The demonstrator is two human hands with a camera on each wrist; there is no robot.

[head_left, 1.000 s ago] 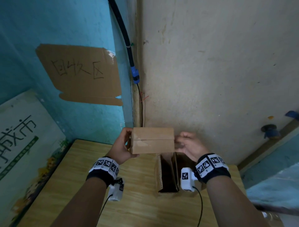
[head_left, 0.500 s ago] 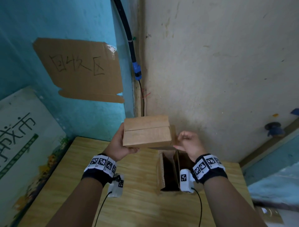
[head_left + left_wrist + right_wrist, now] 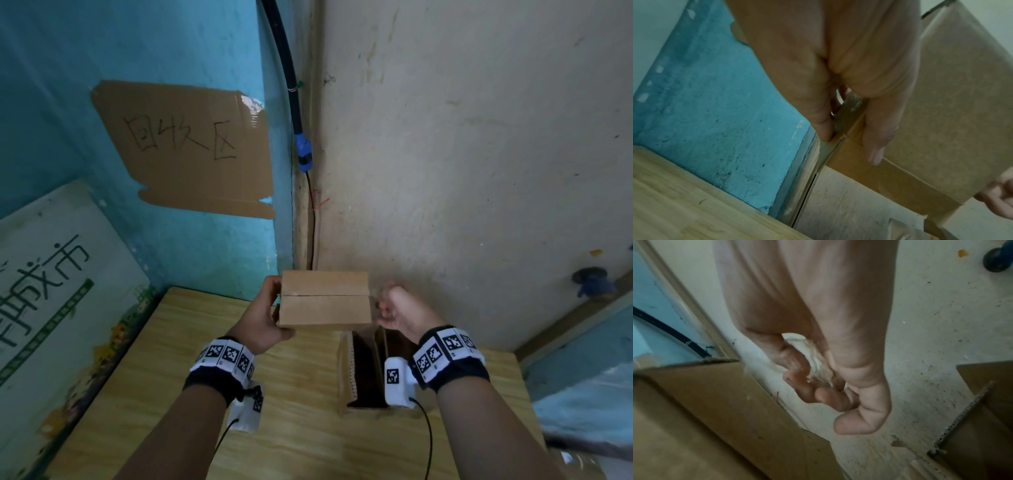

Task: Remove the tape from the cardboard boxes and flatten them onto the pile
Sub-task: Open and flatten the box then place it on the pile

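My left hand (image 3: 274, 305) holds a small closed cardboard box (image 3: 325, 301) in the air above the table, gripping its left end. In the left wrist view the thumb and fingers (image 3: 875, 146) clamp the box edge, and a brown tape strip (image 3: 910, 181) runs across the face below. My right hand (image 3: 394, 308) is a fist just off the box's right end, not touching it. In the right wrist view its curled fingers (image 3: 826, 397) enclose a crumpled wad of clear tape (image 3: 813, 356), with the box (image 3: 715, 402) at lower left.
An open cardboard box (image 3: 346, 370) stands on the wooden table (image 3: 171, 377) under my right wrist. A cardboard sign (image 3: 191, 147) is stuck on the blue wall, a printed board (image 3: 51, 291) leans at left, and a black cable (image 3: 287, 85) runs down the corner.
My right hand has left the box's right end and drawn back into a fist with tape in it. The left hand still holds the box, shifted slightly.
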